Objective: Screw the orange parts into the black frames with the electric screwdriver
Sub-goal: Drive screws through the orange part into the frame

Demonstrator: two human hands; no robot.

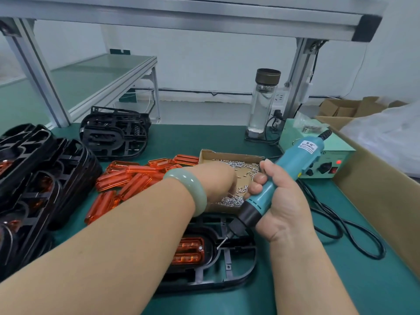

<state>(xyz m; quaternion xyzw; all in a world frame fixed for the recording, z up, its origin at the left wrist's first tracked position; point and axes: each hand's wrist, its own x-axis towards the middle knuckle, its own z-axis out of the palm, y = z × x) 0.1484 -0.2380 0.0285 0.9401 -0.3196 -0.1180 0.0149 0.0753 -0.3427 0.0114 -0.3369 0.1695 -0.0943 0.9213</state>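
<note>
**One screw in, another being fetched**

The right hand [279,201] has its fingers wrapped tight round the teal electric screwdriver [284,176]. The bit angles down to lower centre, its tip just beside the orange part [189,250] seated in the black frame [241,248], which lies flat on the green counter [375,292]. One shiny screw head [200,247] shows at that part's right end, so this piece looks partly fastened.

The left hand [218,180], a pale bangle [188,185] at the wrist, dips into the cardboard tray [227,154] of small silvery screws [231,200]. Its fingers are buried among them, and whether they pinch one cannot be told.

Plenty is left, by the look of it. A heap of loose orange parts [127,178], glossy, translucent, ribbed and oblong, lies at centre left. Stacked frames [34,178], dark and webbed with ribs, crowd the left edge, and some show orange inside, so they are probably finished.
</note>
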